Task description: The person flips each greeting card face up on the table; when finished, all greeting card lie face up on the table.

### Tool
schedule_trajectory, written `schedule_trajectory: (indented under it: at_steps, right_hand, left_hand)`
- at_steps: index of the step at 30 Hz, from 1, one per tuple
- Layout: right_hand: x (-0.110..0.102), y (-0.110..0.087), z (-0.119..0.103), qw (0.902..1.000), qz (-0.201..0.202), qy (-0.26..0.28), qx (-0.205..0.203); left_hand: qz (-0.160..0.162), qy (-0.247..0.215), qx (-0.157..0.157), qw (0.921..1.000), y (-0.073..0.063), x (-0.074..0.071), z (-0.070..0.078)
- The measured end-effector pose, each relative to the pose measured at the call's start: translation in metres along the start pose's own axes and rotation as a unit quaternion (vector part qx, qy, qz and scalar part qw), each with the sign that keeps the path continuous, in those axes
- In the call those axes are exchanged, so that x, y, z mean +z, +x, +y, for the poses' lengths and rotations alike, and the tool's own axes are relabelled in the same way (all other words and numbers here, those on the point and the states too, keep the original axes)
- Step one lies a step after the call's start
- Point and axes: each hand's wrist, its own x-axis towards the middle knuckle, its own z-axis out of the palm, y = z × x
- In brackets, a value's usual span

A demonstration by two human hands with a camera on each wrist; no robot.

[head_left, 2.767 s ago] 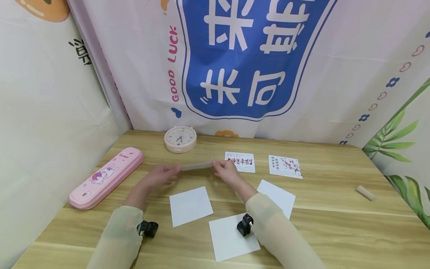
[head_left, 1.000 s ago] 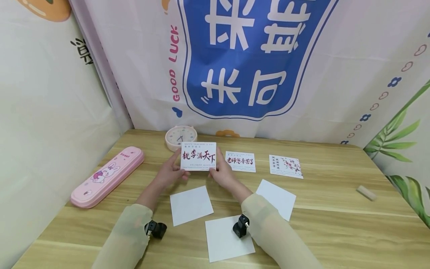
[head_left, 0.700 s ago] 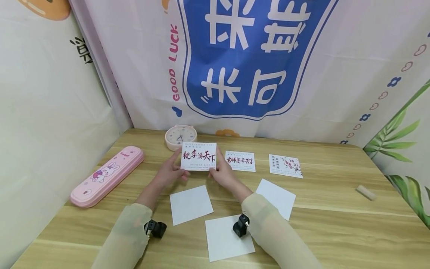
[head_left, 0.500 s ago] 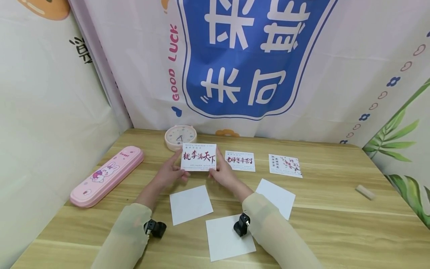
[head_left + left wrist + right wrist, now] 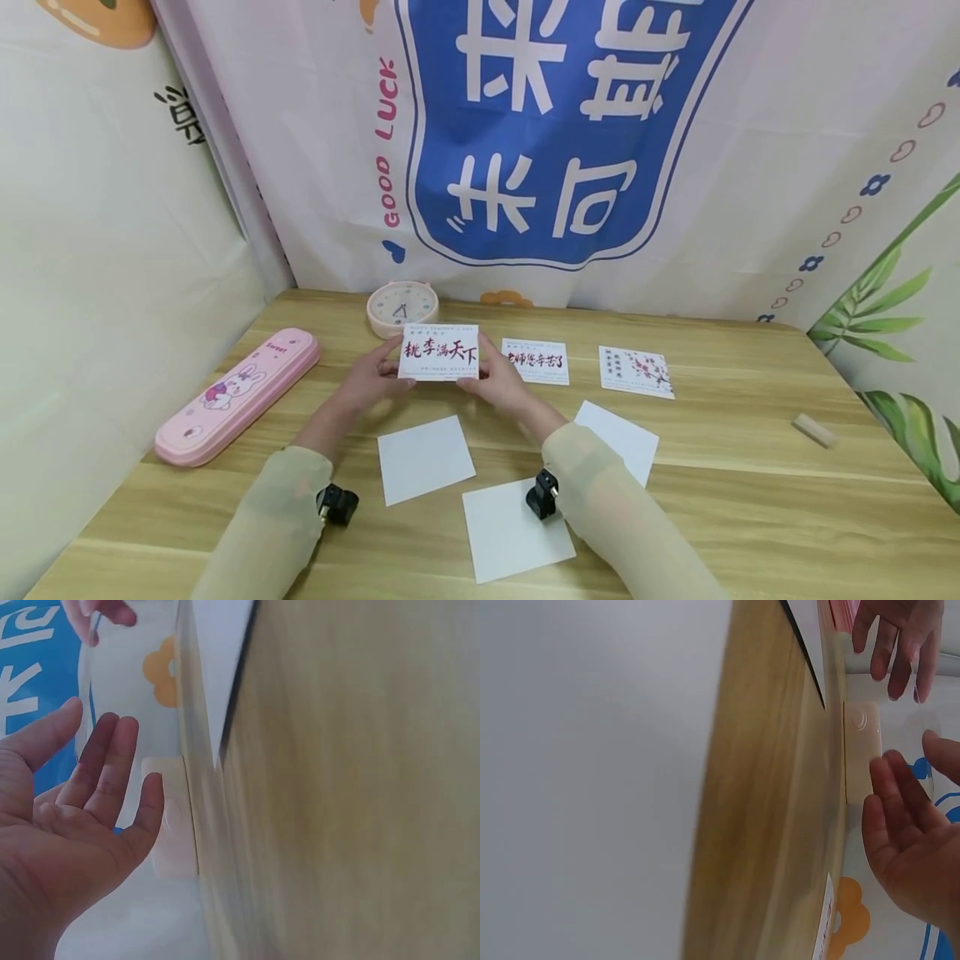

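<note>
A white greeting card point(image 5: 439, 352) with red brush-style characters faces the head camera, raised above the table between the two hands. My left hand point(image 5: 367, 375) pinches its left side, thumb at the lower left corner. At the lower right corner lies the thumb of my right hand point(image 5: 504, 381); that hand's fingers go behind the card. Both wrist views show the hands facing each other, with the card hardly visible between them. Just below, a blank white card point(image 5: 426, 460) lies on the table, with a second blank card point(image 5: 517, 533) nearer the front.
Another blank card point(image 5: 618, 440) lies partly under the right sleeve. Two printed cards, one with red lettering point(image 5: 535, 362) and one with blossoms point(image 5: 636, 372), lie at the back. Around them are a pink pencil case point(image 5: 238, 398), a round clock point(image 5: 402, 307) and a small beige block point(image 5: 813, 431).
Seen almost edge-on at first, the held card has been turned to show its printed face. Since half a second ago it has dipped slightly and tilted back, both hands moving with it.
</note>
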Motion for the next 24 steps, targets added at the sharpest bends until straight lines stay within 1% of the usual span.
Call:
schedule_trajectory:
  at_steps: [2, 8, 10, 12, 14, 17, 22, 24]
  right_hand:
    - [0.001, 0.002, 0.000, 0.9998, 0.007, -0.018, -0.002]
    - [0.004, 0.011, 0.009, 0.9995, 0.016, -0.026, 0.011]
    - [0.005, 0.014, 0.011, 0.9984, 0.022, -0.050, 0.014]
    - [0.006, 0.017, 0.012, 0.9962, 0.025, -0.082, 0.017]
    - [0.007, 0.019, 0.013, 0.9938, 0.027, -0.105, 0.026]
    - [0.008, 0.021, 0.014, 0.9911, 0.027, -0.123, 0.043]
    - [0.011, 0.022, 0.016, 0.9927, 0.034, -0.106, 0.047]
    - [0.012, 0.022, 0.016, 0.9936, 0.036, -0.094, 0.051]
  left_hand:
    - [0.003, 0.023, -0.003, 0.9997, 0.002, -0.001, 0.000]
    - [0.000, 0.078, 0.001, 0.9969, 0.013, -0.005, -0.005]
    - [-0.002, 0.097, 0.001, 0.9953, 0.016, -0.005, -0.006]
    - [0.002, 0.107, -0.006, 0.9943, 0.019, -0.005, -0.006]
    - [0.001, 0.118, -0.007, 0.9930, 0.022, -0.005, -0.007]
    - [0.006, 0.128, -0.012, 0.9917, 0.026, -0.004, -0.008]
    - [0.014, 0.163, -0.031, 0.9861, 0.031, -0.002, -0.011]
    - [0.013, 0.178, -0.033, 0.9835, 0.032, -0.002, -0.012]
